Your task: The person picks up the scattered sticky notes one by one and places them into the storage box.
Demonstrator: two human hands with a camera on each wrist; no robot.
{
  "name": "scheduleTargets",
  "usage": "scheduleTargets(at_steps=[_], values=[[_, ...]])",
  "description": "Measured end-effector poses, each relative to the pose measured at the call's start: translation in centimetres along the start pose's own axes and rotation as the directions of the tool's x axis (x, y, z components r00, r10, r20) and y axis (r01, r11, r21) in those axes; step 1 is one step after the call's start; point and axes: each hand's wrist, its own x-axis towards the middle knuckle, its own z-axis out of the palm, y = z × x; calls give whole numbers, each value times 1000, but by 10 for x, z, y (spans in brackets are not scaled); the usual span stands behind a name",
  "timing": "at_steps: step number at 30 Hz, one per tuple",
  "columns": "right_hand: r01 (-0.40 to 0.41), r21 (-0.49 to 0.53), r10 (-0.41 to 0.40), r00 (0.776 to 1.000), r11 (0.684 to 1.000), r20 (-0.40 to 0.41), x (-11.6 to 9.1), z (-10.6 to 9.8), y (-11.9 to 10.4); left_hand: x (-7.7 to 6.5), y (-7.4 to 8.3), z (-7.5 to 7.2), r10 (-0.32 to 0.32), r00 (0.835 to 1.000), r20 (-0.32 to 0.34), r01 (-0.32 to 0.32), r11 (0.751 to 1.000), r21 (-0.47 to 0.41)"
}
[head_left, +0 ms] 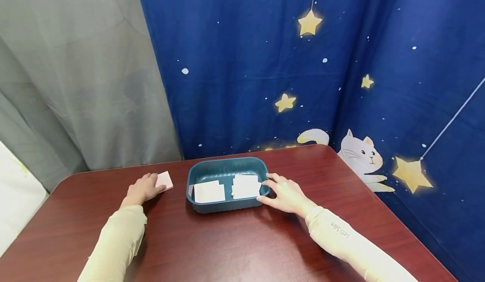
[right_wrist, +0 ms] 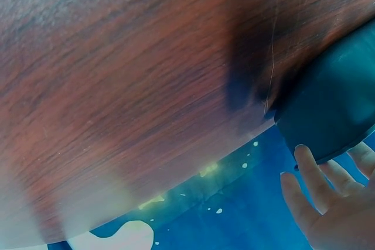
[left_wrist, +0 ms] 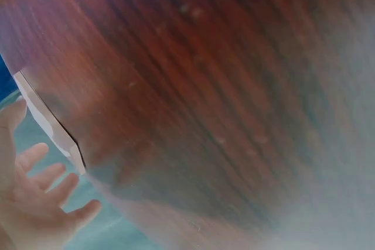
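Observation:
A dark teal plastic bin (head_left: 227, 207) stands on the table, holding two piles of white paper squares: a left pile (head_left: 209, 192) and a right pile (head_left: 246, 187). My right hand (head_left: 286, 194) is at the bin's right end, fingertips right at its rim; the right wrist view shows those fingers extended beside the bin's wall (right_wrist: 328, 98). To the left of the bin lies a small pale pink stack of paper (head_left: 165, 181). My left hand (head_left: 142, 188) reaches over its left side, and in the left wrist view its fingers are spread close to the stack's edge (left_wrist: 47, 122).
The reddish-brown wooden table (head_left: 212, 248) has its far edge just behind the bin. Beyond it hang a grey curtain (head_left: 87, 71) and a blue curtain (head_left: 242, 63) printed with stars and a white cat.

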Motion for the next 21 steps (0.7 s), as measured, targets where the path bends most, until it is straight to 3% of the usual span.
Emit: scheduleTargets(at_steps=[6,15,21], values=[[-6,4,6,1000,1000,3,1,1,1,-2,-3,0,-24,999,35,24,1000,-9],[-10,3,10,1000,1000,0,1,3,1,-4,-3,1,-20,1000,-19,20,1000,-2],[-17,4,17,1000,1000,-1,1,4,2,-7,1,-2,-58,998,-32,58,998,9]])
